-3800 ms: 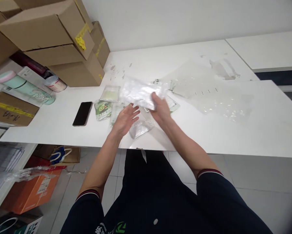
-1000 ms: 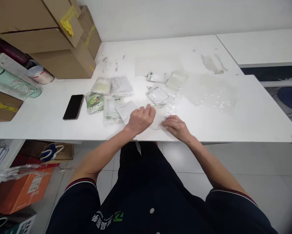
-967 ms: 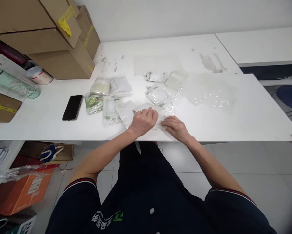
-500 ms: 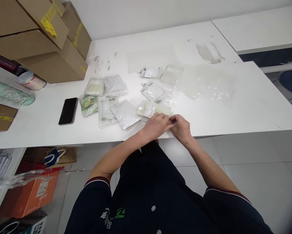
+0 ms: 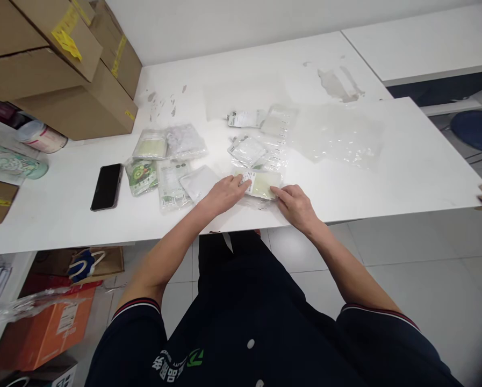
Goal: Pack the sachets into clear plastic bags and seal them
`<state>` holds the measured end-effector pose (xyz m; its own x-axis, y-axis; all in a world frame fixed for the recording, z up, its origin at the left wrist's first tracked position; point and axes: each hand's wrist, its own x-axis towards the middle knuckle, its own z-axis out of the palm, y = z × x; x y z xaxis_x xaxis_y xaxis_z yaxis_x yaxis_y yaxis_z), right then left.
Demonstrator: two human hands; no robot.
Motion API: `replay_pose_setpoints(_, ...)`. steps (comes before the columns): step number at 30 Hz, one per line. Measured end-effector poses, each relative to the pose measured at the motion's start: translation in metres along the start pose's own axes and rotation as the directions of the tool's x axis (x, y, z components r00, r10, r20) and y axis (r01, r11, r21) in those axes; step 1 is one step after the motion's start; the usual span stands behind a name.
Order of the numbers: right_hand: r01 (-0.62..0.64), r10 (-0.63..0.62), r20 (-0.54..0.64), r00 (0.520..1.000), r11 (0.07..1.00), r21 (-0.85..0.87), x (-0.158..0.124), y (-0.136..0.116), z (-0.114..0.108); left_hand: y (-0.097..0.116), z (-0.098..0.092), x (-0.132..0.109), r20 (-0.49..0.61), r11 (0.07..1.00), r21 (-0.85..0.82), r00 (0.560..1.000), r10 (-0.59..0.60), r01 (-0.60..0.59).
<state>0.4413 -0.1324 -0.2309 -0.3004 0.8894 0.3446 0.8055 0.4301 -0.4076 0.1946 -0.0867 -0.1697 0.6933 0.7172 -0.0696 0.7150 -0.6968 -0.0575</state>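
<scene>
A pale green flat pouch [image 5: 264,184] with a white printed label lies near the table's front edge. My left hand [image 5: 227,193] grips its left end, fingers over the label. At the lower right corner, my right hand [image 5: 297,206] pinches the pouch between thumb and fingers. Clear plastic film [image 5: 257,202] shows just below the pouch. Behind it lies a clear-wrapped white packet [image 5: 247,149], and farther back a white labelled spout pouch [image 5: 246,118]. A silvery white packet [image 5: 199,183] is left of my left hand, partly covered by it.
On the left are a kiwi-print packet [image 5: 143,176], a clear green-printed bag [image 5: 173,185], more bagged packets [image 5: 186,141] and a black phone [image 5: 107,186]. Cardboard boxes [image 5: 79,107] stand at the back left. Clear plastic sheets [image 5: 337,134] spread across the right.
My hands were together at the pouch's lower right edge; they have moved apart to its two ends. The pouch now lies straighter, with more of its green face showing.
</scene>
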Motion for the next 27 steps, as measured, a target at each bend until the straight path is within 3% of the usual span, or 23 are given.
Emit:
replay_pose_setpoints(6,0.057,-0.058,-0.027,0.998,0.998,-0.021,-0.01,0.008,-0.006,0.016,0.008,-0.006,-0.119,0.993,0.104,0.991,0.065,-0.053)
replay_pose_setpoints(12,0.173,-0.182,-0.056,0.982,0.975,-0.139,-0.014,0.003,-0.008,0.005,0.02,-0.014,-0.187,0.989,0.032,0.971,0.15,-0.146)
replay_pose_setpoints(22,0.191,-0.192,0.074,0.979,0.981,0.025,-0.013,-0.002,-0.008,0.002,0.001,-0.023,-0.106,0.98,-0.08,0.979,0.172,-0.181)
replay_pose_setpoints(27,0.106,-0.129,0.102,0.986,0.973,0.206,-0.013,-0.004,-0.028,0.002,0.007,-0.021,-0.23,0.986,-0.082,0.966,0.121,-0.143)
